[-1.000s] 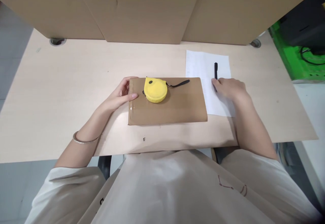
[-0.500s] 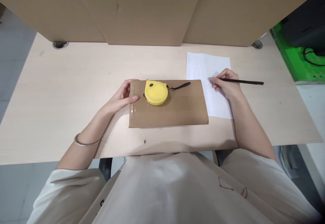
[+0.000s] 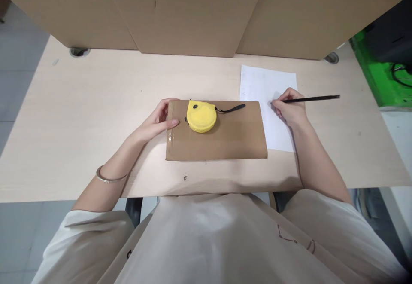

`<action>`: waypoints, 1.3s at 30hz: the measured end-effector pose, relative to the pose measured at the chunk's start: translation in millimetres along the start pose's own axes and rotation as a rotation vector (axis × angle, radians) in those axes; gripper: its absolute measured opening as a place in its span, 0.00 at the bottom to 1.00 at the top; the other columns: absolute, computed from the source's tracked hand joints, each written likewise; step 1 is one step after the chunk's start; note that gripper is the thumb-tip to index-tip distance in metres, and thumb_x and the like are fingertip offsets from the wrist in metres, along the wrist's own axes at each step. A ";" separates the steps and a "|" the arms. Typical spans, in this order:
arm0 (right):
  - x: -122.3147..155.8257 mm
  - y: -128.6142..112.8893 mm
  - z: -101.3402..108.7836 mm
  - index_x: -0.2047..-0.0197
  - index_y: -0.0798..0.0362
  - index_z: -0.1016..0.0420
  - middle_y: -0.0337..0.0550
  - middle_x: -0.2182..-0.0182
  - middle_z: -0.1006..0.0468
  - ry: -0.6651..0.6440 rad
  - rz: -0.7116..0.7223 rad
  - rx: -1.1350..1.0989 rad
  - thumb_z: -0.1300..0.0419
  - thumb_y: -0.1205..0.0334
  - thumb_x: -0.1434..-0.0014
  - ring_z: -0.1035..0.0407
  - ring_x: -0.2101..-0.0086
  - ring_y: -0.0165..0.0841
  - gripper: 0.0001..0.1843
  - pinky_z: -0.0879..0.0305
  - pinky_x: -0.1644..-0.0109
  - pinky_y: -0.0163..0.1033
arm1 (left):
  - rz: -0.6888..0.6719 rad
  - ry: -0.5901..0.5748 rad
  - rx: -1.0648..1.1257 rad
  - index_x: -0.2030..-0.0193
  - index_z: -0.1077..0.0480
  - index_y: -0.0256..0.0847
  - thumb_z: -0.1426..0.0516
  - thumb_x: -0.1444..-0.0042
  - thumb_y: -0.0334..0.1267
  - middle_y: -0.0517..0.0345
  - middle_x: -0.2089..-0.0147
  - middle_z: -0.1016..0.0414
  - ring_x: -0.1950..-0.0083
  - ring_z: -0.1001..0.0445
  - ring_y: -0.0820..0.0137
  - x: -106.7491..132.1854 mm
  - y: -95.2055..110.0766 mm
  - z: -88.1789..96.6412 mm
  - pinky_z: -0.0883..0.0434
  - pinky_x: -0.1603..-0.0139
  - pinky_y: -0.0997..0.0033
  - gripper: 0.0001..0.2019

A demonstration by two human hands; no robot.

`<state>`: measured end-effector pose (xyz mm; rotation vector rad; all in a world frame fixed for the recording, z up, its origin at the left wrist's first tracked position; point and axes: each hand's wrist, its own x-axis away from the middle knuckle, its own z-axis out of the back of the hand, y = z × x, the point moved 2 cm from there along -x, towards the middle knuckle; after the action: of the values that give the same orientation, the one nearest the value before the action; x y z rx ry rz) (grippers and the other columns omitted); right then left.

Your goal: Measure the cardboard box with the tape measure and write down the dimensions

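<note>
A flat brown cardboard box [image 3: 225,140] lies in the middle of the pale wooden desk [image 3: 80,116]. On top of it sits a round yellow tape measure [image 3: 201,116] with a black wrist strap [image 3: 232,109] trailing right. My left hand [image 3: 156,121] grips the box's left edge, thumb on top. My right hand [image 3: 290,108] pinches a black pen [image 3: 309,99], its tip on a white sheet of paper [image 3: 268,90] that lies right of the box and partly under it.
Tall cardboard panels [image 3: 186,13] stand along the back of the desk. A cable hole [image 3: 79,51] sits at the back left and another [image 3: 331,57] at the back right. A green bin [image 3: 378,75] with black cables stands to the right, off the desk.
One second ago the pen lay on the paper under my right hand's fingertips. My right hand picked it up and now holds it in a writing grip. My left hand stayed put.
</note>
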<state>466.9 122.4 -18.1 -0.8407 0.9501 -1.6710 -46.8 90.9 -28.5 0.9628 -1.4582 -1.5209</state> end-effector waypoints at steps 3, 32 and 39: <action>1.2 0.8 -0.9 0.70 0.40 0.38 0.35 0.83 0.34 -0.016 0.038 -0.050 0.22 0.53 0.51 0.44 0.80 0.33 0.25 0.47 0.77 0.39 | 0.014 -0.002 0.002 0.26 0.22 0.52 0.15 0.42 0.63 0.45 0.23 0.18 0.23 0.18 0.46 -0.1 0.9 -0.7 0.15 0.25 0.53 0.44; -0.2 6.7 -2.3 0.77 0.43 0.34 0.37 0.81 0.32 0.007 0.060 0.022 0.21 0.70 0.53 0.40 0.76 0.33 0.25 0.46 0.73 0.38 | -0.015 -0.055 -0.036 0.22 0.26 0.53 0.18 0.37 0.64 0.44 0.19 0.21 0.17 0.22 0.42 -1.6 -11.1 4.9 0.18 0.19 0.45 0.44; 8.2 -10.8 14.3 0.73 0.42 0.41 0.38 0.80 0.36 0.059 -0.074 0.291 0.28 0.53 0.23 0.41 0.76 0.36 0.31 0.37 0.67 0.45 | -0.028 -0.048 -0.031 0.23 0.25 0.53 0.18 0.39 0.65 0.44 0.20 0.21 0.15 0.24 0.41 -4.2 -11.3 2.3 0.21 0.16 0.43 0.44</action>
<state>472.8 113.8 -1.4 -0.6400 0.6985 -1.8521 -47.8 95.8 -39.7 0.9379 -1.4556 -1.5921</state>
